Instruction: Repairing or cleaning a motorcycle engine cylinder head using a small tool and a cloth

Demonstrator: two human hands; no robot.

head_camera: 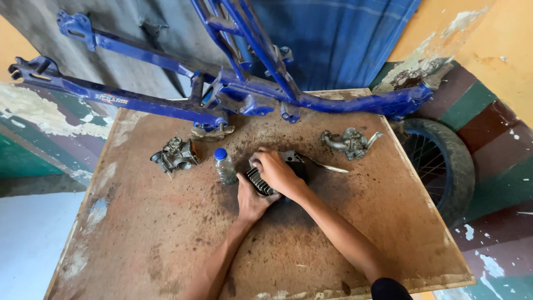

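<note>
A dark finned metal engine part (261,180) lies near the middle of the stained wooden board (166,239). My left hand (252,201) presses against its near side from below. My right hand (277,171) lies over the top of it, fingers curled around its far edge. A thin metal blade or tool tip (332,167) sticks out to the right from under the part. A small clear plastic bottle (225,165) with a blue cap stands just left of my hands.
A carburettor (175,155) lies at the left of the board, another metal assembly (350,141) at the right. A blue motorcycle frame (244,91) rests across the far edge. A spoked wheel with its tyre (444,161) leans beside the board's right side.
</note>
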